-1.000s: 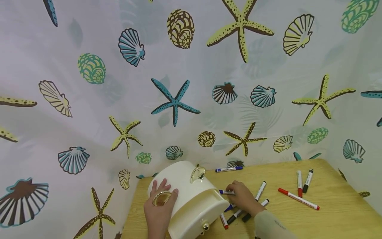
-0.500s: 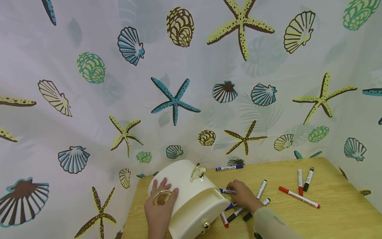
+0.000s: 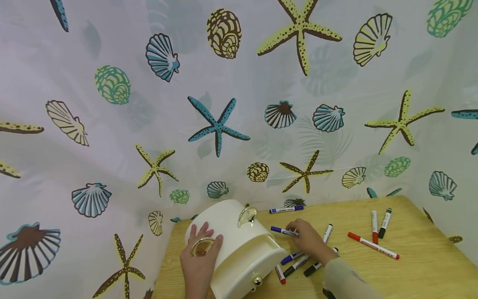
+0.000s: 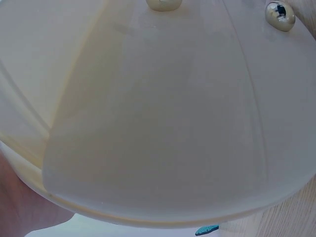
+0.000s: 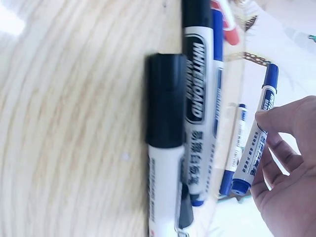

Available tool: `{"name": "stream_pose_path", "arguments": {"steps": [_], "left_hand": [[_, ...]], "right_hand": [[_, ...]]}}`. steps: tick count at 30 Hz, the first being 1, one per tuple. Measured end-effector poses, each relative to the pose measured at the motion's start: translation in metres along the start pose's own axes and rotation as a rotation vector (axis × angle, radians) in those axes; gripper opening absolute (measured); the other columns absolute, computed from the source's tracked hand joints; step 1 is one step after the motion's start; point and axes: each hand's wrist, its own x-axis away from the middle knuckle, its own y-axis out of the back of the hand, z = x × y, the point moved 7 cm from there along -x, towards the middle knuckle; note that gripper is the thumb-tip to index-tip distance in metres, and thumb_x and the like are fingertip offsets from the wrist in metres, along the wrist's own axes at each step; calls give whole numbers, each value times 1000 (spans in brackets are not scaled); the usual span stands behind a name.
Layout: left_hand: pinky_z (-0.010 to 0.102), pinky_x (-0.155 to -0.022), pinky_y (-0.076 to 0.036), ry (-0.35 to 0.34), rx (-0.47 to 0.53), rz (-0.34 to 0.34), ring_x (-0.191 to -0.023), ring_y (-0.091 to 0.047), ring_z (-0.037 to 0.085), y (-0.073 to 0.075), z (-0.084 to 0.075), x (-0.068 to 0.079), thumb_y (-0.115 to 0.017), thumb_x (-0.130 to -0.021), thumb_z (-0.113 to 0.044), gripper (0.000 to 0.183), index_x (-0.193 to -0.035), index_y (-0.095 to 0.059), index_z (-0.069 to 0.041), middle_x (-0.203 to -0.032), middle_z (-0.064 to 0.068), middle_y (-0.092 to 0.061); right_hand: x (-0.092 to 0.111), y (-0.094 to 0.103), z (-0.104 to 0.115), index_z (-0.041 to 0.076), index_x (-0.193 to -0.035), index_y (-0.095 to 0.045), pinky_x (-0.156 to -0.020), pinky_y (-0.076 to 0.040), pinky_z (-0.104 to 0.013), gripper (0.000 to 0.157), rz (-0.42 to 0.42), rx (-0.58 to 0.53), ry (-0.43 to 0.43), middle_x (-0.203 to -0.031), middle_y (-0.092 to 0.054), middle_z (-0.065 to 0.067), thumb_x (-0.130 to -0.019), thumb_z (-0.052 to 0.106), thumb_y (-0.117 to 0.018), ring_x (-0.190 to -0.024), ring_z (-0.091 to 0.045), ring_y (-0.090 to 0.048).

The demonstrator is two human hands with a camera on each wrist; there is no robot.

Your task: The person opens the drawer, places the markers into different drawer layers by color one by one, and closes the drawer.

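In the head view, a rounded cream drawer box leans at an angle on the table, its drawer pulled partway out. My left hand rests on the box with fingers spread around a gold ring handle. Smooth cream wall fills most of the left wrist view, where part of that hand shows at lower left. Right of the box, my right hand pinches a blue whiteboard marker between thumb and fingers, raised above other markers. Blue marker and black marker lie beneath it.
Another blue marker lies by the patterned curtain at the back. A red marker sits to the right, near two upright-pointing ones. A red-capped marker lies close to the drawer's gold knob.
My right hand has lifted the blue marker slightly up and away from the drawer edge, so more of its cap and the pens below show. The left hand and box stay put.
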Motion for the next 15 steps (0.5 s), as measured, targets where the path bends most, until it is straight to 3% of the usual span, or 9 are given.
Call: {"name": "stream_pose_path", "arguments": {"steps": [4,8,15], "left_hand": [[49,-125,-15,-2,-3,5,-146,-27,7,1,-1,0,-85,-67,-53,42,-97,-75,-26,-123,-14,-66],[48,-124,-20,-4,7,11,-146,-27,5,2,-1,1,-86,-68,-52,41,-96,-75,-24,-123,-14,-67],[51,-124,-17,-12,3,15,-146,-28,6,1,-1,1,-86,-67,-52,41,-95,-76,-24,-121,-14,-68]], "right_hand": [[4,11,2,15,-108,-70,-83,-53,-38,25,-12,5,20,-101,-63,2,-89,1,-66,-96,-15,-59],[7,20,8,17,-108,-70,-82,-53,-37,24,-21,-2,43,-100,-63,3,-89,3,-67,-94,-13,-58],[22,43,30,22,-109,-68,-82,-54,-35,23,-55,-107,56,-106,-63,5,-91,8,-67,-98,-12,-60]]}}
